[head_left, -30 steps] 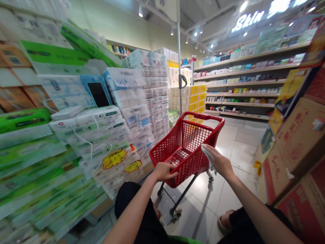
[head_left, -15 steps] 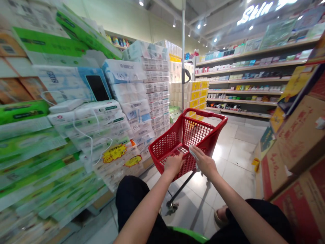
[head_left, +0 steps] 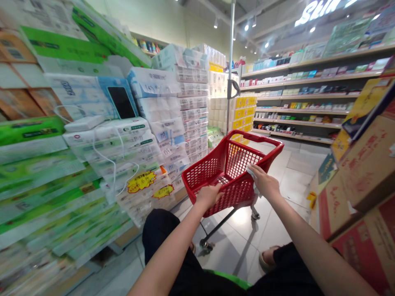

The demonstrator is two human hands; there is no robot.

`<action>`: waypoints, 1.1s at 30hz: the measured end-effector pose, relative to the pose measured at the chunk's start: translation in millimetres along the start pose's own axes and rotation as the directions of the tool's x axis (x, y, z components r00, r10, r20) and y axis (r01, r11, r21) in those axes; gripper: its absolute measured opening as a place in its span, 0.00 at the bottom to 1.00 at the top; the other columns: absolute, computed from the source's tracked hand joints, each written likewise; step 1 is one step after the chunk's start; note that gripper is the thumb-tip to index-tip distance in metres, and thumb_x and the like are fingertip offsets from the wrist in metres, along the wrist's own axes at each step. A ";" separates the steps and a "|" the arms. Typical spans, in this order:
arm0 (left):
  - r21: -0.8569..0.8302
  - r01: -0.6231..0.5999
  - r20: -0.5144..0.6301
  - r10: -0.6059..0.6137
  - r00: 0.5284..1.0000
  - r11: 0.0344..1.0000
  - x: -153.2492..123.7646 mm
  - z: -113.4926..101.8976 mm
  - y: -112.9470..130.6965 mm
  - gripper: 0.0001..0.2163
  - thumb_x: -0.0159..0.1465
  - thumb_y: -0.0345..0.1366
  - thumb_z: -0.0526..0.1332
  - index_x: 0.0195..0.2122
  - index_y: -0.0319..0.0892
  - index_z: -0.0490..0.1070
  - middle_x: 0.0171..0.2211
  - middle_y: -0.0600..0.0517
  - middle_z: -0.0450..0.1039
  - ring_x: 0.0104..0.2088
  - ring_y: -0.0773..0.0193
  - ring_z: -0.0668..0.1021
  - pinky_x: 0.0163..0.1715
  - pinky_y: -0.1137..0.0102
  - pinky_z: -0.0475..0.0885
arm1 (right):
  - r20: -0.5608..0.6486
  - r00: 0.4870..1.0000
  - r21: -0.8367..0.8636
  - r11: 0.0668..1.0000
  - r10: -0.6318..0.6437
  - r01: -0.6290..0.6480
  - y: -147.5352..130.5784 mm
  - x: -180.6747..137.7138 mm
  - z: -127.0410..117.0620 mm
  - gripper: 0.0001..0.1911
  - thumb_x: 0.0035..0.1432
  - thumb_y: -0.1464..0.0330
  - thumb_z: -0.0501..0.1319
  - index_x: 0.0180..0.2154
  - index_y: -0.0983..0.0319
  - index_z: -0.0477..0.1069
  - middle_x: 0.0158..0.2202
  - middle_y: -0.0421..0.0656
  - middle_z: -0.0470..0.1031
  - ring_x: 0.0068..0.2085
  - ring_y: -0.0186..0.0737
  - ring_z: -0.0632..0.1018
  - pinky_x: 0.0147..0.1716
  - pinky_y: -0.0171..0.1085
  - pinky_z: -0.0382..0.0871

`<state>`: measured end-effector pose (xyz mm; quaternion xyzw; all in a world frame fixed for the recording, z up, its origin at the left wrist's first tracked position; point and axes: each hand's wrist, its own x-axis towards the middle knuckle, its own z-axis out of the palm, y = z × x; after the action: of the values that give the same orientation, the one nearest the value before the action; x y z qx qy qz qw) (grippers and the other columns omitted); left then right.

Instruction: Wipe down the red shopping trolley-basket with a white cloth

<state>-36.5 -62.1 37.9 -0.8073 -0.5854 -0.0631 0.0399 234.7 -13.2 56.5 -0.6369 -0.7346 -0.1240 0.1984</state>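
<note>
**Head view: wiping the cart rim**

Head view shows you seated low, knees up, facing the red cart, which stands on the tiled floor straight ahead of you. Your left hand is curled over the cart's near rim, fingers closed on the plastic edge, steadying it. Your right hand presses a white cloth against the cart's right rim, fingers closed around the cloth so that only a corner shows.

Judging by this, you are in the wiping step, with the cloth working the right-hand rim. The next stroke likely calls for firm pressure along the rim while your left hand keeps the cart from rolling on its wheels; the cart looks light and could skate away from you.

Left of the cart rise the tissue packs, with a phone propped on them. Right of the cart sit cardboard boxes, and beyond the cart run the shelves.
</note>
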 end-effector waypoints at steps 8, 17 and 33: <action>-0.017 -0.015 0.019 0.015 1.000 1.000 -0.5 0.0 -3.3 0.16 0.69 0.50 0.50 0.52 0.50 0.63 0.41 0.47 0.77 0.40 0.52 0.80 0.38 0.63 0.72 | -0.009 0.961 0.213 0.939 -0.276 0.271 -88.6 -56.1 19.8 0.29 0.65 0.69 0.49 0.65 0.40 0.53 0.65 0.31 0.60 0.42 0.32 0.80 0.35 0.31 0.76; -0.051 0.010 0.046 -0.007 0.999 0.999 -4.9 -2.5 17.4 0.18 0.69 0.54 0.48 0.52 0.50 0.63 0.42 0.47 0.77 0.43 0.53 0.80 0.40 0.64 0.71 | -0.059 0.997 0.137 0.989 -0.049 0.057 -9.0 -38.8 1.6 0.24 0.68 0.61 0.48 0.64 0.39 0.55 0.65 0.30 0.61 0.41 0.36 0.81 0.29 0.32 0.76; -0.049 0.005 0.000 -0.005 1.000 0.999 0.7 5.3 29.6 0.20 0.68 0.56 0.49 0.49 0.48 0.63 0.40 0.47 0.78 0.41 0.52 0.80 0.39 0.63 0.72 | -0.081 0.995 0.167 0.983 -0.064 0.077 -13.3 -58.3 -1.5 0.26 0.68 0.63 0.48 0.65 0.38 0.53 0.65 0.31 0.61 0.43 0.36 0.81 0.33 0.33 0.77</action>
<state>-7.9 -69.9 33.0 -0.8067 -0.5856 -0.0773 0.0200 228.2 -67.7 32.6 -0.5860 -0.7568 -0.0915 0.2749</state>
